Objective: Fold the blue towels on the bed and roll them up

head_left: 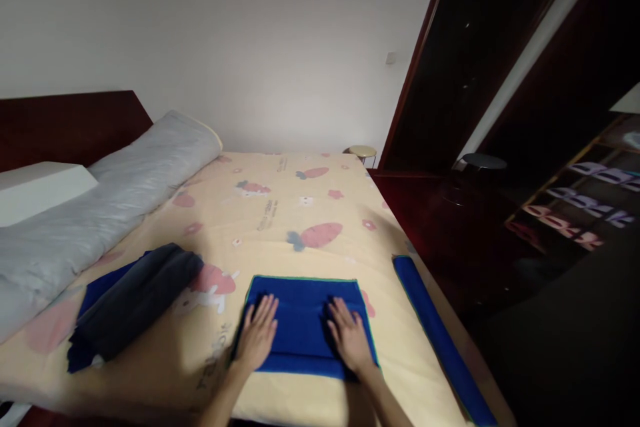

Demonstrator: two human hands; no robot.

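Observation:
A blue cloth with green edging lies flat on the bed near its front edge, a fold line running across its lower part. My left hand rests on its left side, fingers stretched out. On the right side of the same cloth lies my right hand, also flat with fingers spread. To the right, a long narrow folded blue strip of cloth with green edging lies along the bed's edge. Off to the left sits a bundle of dark grey and blue cloth.
The bed carries a cream sheet printed with carrots and rabbits. A rolled grey quilt lies along the headboard, beside a white box-like object. Beyond are a pale stool, a dark stool and a shoe rack.

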